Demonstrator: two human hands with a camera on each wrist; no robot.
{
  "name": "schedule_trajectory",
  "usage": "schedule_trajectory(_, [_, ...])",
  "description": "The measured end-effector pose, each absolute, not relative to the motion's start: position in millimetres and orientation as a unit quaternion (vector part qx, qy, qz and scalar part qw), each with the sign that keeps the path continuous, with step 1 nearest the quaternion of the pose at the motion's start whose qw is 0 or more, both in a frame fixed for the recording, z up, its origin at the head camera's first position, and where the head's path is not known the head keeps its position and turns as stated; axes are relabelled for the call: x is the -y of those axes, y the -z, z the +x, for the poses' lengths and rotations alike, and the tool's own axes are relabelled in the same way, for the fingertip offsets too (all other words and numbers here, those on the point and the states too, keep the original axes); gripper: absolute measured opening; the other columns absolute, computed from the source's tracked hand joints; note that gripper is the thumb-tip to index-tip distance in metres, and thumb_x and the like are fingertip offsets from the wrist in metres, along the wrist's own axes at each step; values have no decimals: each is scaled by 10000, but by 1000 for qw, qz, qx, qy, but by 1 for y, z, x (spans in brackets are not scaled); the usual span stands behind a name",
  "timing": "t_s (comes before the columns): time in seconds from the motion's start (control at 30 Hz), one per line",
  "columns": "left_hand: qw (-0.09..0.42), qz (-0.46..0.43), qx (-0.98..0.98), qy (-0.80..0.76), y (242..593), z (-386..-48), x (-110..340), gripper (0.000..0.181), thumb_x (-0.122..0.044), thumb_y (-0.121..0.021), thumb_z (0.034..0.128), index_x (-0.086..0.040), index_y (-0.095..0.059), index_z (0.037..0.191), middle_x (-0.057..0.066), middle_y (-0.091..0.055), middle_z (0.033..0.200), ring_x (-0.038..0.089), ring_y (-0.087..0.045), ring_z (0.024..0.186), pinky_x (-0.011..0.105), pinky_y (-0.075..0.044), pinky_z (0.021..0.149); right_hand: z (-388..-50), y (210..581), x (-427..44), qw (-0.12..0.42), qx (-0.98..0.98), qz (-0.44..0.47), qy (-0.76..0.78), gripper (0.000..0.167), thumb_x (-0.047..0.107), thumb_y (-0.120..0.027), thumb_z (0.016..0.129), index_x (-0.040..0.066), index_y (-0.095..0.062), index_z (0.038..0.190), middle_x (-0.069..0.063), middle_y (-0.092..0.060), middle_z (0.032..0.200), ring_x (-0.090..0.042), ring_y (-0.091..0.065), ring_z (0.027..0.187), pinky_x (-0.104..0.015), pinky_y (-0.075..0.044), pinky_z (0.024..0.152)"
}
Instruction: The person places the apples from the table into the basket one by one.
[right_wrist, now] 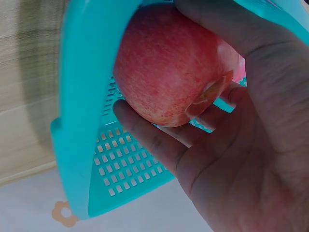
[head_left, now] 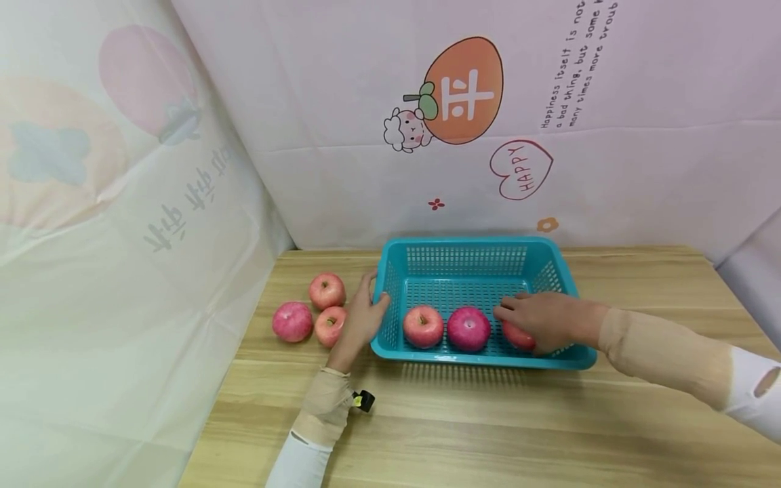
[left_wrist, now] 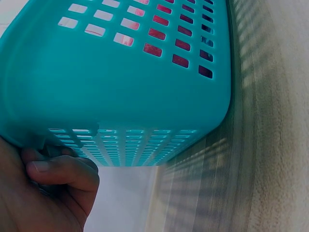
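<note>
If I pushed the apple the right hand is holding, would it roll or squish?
The apple would probably roll, because it looks round, though the basket might stop it. It seems firm: no dents show near the right hand. Its skin looks smooth, so it could be a bit slippery.

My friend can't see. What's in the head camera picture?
A person's right hand holds a red apple in a blue-green basket, beside two more apples, while the left hand grips the basket's left end. Three more apples sit on a woodgrain table, left of the basket. A cartoon-printed cloth hangs behind.
</note>
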State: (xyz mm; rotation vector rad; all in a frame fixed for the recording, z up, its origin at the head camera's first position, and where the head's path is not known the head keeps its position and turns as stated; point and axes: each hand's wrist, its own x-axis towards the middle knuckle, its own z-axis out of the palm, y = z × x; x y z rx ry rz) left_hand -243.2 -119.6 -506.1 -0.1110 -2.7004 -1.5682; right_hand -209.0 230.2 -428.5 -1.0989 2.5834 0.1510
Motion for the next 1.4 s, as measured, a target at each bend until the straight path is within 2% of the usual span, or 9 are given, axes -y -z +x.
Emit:
schedule_trajectory(0.33, [7,-33,864,503,508,-244,120,560,-237,-561,1063,-229,-416,1603,83,-614,755,200,-672,649,352,-568,604,-211,436,-224,154,-901,-395,-86,778,253,-981,753,129,-546,1386,-144,-640,1339,-392,-635,1224,-557,-629,881])
schedule_trajectory(0.63, [9,-37,862,505,507,-243,120,555,-239,-563,1067,-224,-418,1602,85,-624,755,198,-680,642,354,-575,607,-210,438,-220,162,-899,-395,-101,812,215,-958,783,95,-524,1458,-203,-605,1449,-451,-601,1326,-596,-594,958])
schedule_trajectory(0.83, [7,-37,861,508,506,-243,120,558,-239,-565,1067,-228,-415,1604,101,-637,778,208,-683,652,352,-575,610,-210,440,-220,150,-895,-404,-115,797,205,-956,782,101,-522,1443,-198,-614,1424,-435,-619,1297,-570,-610,935])
schedule_trajectory(1.13, [3,-32,858,512,507,-242,121,567,-230,-567,1064,-222,-409,1608,136,-686,854,221,-701,689,363,-593,626,-210,441,-218,157,-899,-395,-108,757,170,-933,808,110,-515,1437,-202,-616,1433,-443,-610,1307,-595,-586,975])
schedule_trajectory(1.4, [6,-36,862,506,506,-242,120,572,-225,-568,1063,-201,-406,1611,112,-653,814,217,-686,684,352,-576,632,-210,442,-216,164,-901,-386,-112,764,171,-934,806,104,-525,1449,-210,-610,1454,-454,-599,1329,-607,-562,1018])
